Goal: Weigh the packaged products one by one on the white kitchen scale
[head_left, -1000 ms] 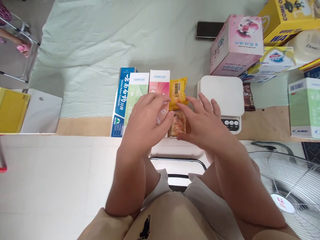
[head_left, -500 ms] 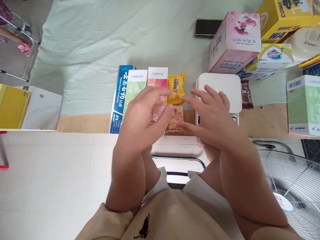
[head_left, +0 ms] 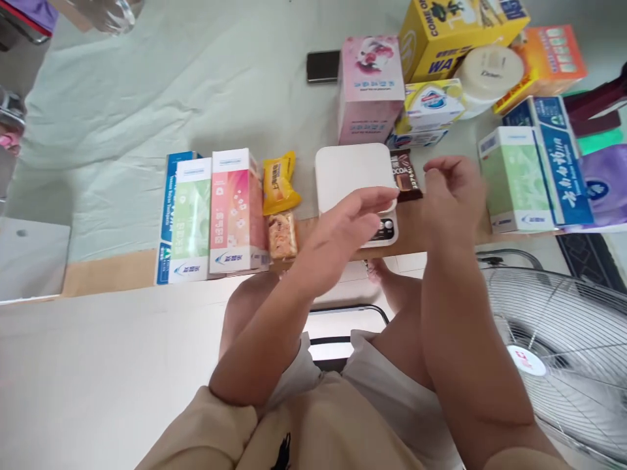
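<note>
My left hand [head_left: 343, 228] is held over the front of a white kitchen scale [head_left: 355, 173], fingers stretched out and nothing in them. Beside the brown cocoa packet [head_left: 406, 175], on its right, is my right hand [head_left: 453, 196], slightly blurred, its fingers loosely bent and apart; no object shows in it. The packet touches or nearly touches the scale's right side. Left of the scale lie a yellow wrapped packet [head_left: 280, 183] and a clear-wrapped snack bar [head_left: 283, 236]. A pink-and-white box [head_left: 232, 215], a green-and-white box [head_left: 192, 219] and a blue toothpaste box [head_left: 165, 228] lie further left.
Behind the scale stand a pink box [head_left: 371, 91], a yellow box [head_left: 455, 39], a soap pack [head_left: 431, 108] and a white round tub [head_left: 490, 75]. Another green box [head_left: 512, 179] is at right. A phone-like black object [head_left: 323, 66] lies behind. A fan [head_left: 563, 352] stands below right.
The view has turned to the right. Both my hands have moved right, from above the snack bar and scale: the left over the scale, the right beyond the cocoa packet.
</note>
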`<state>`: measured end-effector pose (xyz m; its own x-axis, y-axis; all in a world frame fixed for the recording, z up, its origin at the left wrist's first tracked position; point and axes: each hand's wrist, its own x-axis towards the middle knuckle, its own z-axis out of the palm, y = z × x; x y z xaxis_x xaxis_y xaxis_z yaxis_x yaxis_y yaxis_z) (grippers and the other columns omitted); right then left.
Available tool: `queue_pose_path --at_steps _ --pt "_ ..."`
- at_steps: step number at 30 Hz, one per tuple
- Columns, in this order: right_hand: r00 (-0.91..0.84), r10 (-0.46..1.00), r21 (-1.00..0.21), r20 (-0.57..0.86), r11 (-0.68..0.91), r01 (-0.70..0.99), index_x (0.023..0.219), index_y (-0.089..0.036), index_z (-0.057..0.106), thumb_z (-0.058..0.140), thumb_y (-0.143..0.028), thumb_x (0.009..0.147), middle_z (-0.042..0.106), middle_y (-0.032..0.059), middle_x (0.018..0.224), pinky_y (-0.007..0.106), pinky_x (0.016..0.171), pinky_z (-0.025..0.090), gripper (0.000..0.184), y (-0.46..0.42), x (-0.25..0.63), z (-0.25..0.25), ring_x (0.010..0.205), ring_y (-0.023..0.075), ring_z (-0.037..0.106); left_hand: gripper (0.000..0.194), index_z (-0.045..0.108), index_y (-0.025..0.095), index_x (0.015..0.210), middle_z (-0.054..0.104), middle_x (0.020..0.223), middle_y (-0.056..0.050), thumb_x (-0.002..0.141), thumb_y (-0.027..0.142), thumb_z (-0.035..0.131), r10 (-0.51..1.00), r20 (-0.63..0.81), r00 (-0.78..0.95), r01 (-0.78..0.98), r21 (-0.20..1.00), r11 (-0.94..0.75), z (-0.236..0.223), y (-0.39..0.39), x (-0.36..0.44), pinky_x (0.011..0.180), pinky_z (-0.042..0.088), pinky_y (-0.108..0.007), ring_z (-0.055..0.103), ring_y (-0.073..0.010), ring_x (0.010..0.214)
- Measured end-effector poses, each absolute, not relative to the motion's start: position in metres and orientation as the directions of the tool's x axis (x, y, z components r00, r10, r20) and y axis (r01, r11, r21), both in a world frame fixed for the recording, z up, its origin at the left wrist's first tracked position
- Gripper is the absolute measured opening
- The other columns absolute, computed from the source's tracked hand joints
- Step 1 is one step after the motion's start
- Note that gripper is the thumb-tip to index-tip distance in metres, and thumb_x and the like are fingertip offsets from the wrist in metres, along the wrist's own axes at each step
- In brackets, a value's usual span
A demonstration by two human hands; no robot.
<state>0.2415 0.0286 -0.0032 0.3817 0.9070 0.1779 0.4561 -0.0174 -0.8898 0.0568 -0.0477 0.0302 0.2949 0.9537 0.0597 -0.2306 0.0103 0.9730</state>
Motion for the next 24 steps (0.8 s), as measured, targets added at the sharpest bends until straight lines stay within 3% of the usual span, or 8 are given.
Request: queue_pose_path --at_steps 3,6,10,14,19,24 --pt "0.373 0.92 -0.844 0.115 -0.107 0.525 0.104 -0.024 0.069 0.059 -0.023 0.086 0.078 0.0092 0.114 0.056 0.107 0.054 0.021 0.035 0.257 -0.014 0.113 0.029 0.072 0.061 0.065 0.029 0.136 0.056 0.164 -0.002 0.092 0.071 0.059 0.914 -0.096 0.395 -0.311 0.922 0.231 0.005 -0.033 0.086 0.136 0.038 -0.048 0.042 -0.0306 0.162" --pt "0.304 0.952 -0.761 0.022 -0.181 0.623 0.114 -0.023 0.069 0.065 -0.028 0.085 0.078 0.0119 0.121 0.061 0.112 0.052 0.03 0.034 0.264 -0.014 0.119 0.0333 0.071 0.065 0.061 0.031 0.142 0.047 0.171 0.001 0.092 0.071 0.054 0.889 -0.172 0.424 -0.313 0.893 0.322 -0.01 -0.024 0.104 0.136 0.036 -0.05 0.034 -0.0289 0.165" --pt "0.217 0.973 -0.75 -0.076 -0.199 0.631 0.125 -0.021 0.066 0.069 -0.031 0.084 0.078 0.0126 0.122 0.056 0.107 0.058 0.042 0.035 0.264 -0.012 0.111 0.0304 0.074 0.058 0.061 0.031 0.144 0.052 0.167 0.002 0.096 0.061 0.047 0.892 -0.193 0.409 -0.285 0.902 0.326 -0.012 -0.019 0.11 0.134 0.035 -0.057 0.037 -0.028 0.163" --pt "0.25 0.962 -0.793 -0.111 -0.237 0.562 0.125 -0.019 0.068 0.07 -0.026 0.083 0.078 0.0108 0.118 0.049 0.098 0.062 0.043 0.041 0.261 -0.012 0.095 0.0246 0.077 0.062 0.066 0.03 0.136 0.054 0.165 0.002 0.089 0.069 0.055 0.882 -0.23 0.412 -0.318 0.871 0.375 -0.002 -0.021 0.109 0.136 0.035 -0.054 0.043 -0.0284 0.161" --pt "0.351 0.935 -0.841 0.05 -0.15 0.52 0.101 -0.022 0.072 0.065 -0.014 0.075 0.077 0.0033 0.093 0.042 0.084 0.063 0.028 0.046 0.265 -0.004 0.072 0.0184 0.07 0.062 0.067 0.028 0.13 0.06 0.161 -0.002 0.09 0.073 0.051 0.889 -0.234 0.394 -0.31 0.877 0.368 0.009 -0.03 0.102 0.136 0.038 -0.047 0.046 -0.0278 0.16" --pt "0.47 0.83 -0.876 0.302 0.046 0.48 0.092 -0.024 0.064 0.057 -0.015 0.078 0.066 0.0008 0.08 0.038 0.074 0.059 0.018 0.028 0.257 0.004 0.069 0.0172 0.064 0.054 0.063 0.023 0.134 0.064 0.153 -0.008 0.099 0.06 0.044 0.98 -0.098 0.174 -0.077 0.991 0.113 0.019 -0.041 0.084 0.132 0.039 -0.045 0.054 -0.0258 0.152"
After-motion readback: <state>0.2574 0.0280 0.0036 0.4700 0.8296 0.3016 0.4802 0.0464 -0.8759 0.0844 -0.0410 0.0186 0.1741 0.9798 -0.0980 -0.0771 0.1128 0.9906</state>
